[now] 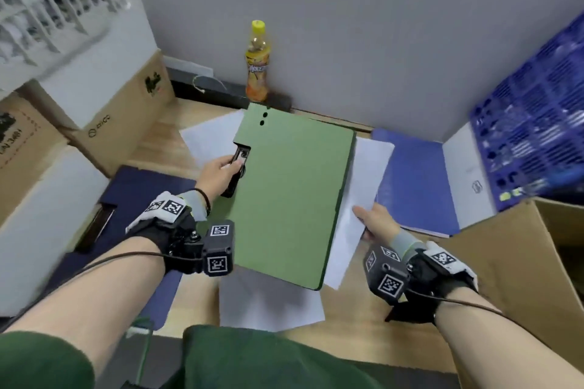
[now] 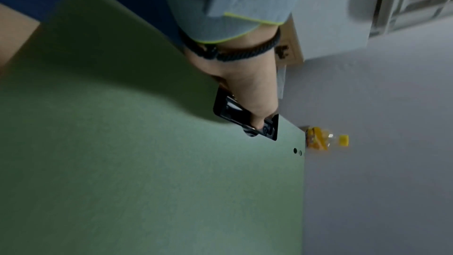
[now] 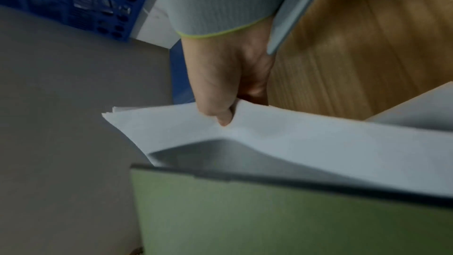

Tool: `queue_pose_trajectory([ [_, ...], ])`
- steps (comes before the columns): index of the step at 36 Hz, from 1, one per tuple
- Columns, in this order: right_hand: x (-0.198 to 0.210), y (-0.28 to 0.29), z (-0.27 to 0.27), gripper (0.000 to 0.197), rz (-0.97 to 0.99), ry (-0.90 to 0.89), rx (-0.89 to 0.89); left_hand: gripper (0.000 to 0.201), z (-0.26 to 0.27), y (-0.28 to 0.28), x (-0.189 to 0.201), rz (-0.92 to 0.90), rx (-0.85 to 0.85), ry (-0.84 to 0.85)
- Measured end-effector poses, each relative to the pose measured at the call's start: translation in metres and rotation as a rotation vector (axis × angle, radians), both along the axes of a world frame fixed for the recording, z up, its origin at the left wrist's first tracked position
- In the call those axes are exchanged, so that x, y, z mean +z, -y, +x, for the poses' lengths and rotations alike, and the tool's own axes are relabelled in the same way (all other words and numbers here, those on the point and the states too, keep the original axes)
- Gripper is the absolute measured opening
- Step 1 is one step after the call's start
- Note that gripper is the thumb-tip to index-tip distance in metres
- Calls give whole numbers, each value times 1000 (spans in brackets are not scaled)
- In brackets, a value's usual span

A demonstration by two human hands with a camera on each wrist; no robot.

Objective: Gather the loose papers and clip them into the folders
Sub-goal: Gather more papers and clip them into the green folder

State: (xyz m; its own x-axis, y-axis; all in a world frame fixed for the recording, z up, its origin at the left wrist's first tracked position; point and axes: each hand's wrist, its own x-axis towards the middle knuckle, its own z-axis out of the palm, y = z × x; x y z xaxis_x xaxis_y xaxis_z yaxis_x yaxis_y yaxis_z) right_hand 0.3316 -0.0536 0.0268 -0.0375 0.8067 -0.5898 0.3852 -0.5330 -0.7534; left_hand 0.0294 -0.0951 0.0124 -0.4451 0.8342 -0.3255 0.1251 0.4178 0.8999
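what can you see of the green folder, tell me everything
The green folder is a flat, matte board with a darker edge, tilted over the wooden desk. Two small holes sit near its far corner. A black metal clip sits in a notch on its left edge, gripped by the left hand. White papers, pinched by the right hand, lie along its right edge.

Left hand (image 1: pixel 218 172) grip curled, thumb pressing; right hand (image 1: pixel 377 221) grip pinching, thumb on top.

Folder (image 1: pixel 290 196) green, clip (image 1: pixel 237 167) black. Papers (image 1: pixel 363 186) white; second folder (image 1: pixel 414 180) blue. Bottle (image 1: pixel 257 63) orange, yellow cap.
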Motion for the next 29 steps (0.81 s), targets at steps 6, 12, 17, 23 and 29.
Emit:
queue_pose_trajectory([
  [6,-4,1,18,29,-77,-269,-49,51,54,-8,-17,-198,-153,-7],
  [12,-11,1,22,24,-84,-221,-12,81,97,-10,-11,-352,-456,-5],
  [17,-12,-1,20,18,-78,-238,74,94,129,-17,-6,-425,-601,-115],
  [23,-8,-3,14,25,-35,-178,155,102,145,-25,2,-468,-594,-167],
  [29,-14,-4,10,21,16,-70,186,96,154,-25,8,-472,-649,-287],
])
